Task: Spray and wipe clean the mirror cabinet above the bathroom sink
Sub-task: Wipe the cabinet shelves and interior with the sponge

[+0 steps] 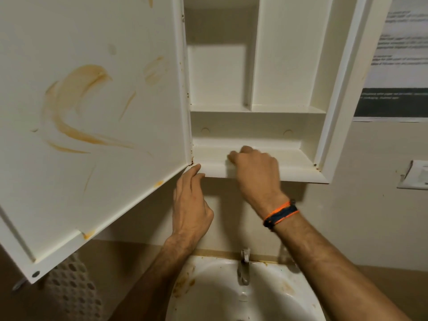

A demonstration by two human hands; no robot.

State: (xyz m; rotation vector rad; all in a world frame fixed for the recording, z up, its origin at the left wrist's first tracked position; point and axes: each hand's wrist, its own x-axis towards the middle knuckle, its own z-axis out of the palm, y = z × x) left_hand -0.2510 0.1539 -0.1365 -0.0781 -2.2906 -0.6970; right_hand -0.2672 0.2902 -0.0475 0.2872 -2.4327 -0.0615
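Observation:
The white cabinet hangs above the sink with its door swung open to the left. Orange-brown smears cover the door's inner face. My left hand reaches up from below, its straight fingertips touching the underside where door and cabinet meet at the lower hinge. My right hand, with an orange and dark wristband, rests on the front lip of the bottom shelf with fingers curled. Nothing shows in that hand, and its palm side is hidden. The shelves hold nothing.
A stained white sink with a metal tap sits directly below. A perforated white basket stands at the lower left under the door. A printed notice and a wall plate are on the right wall.

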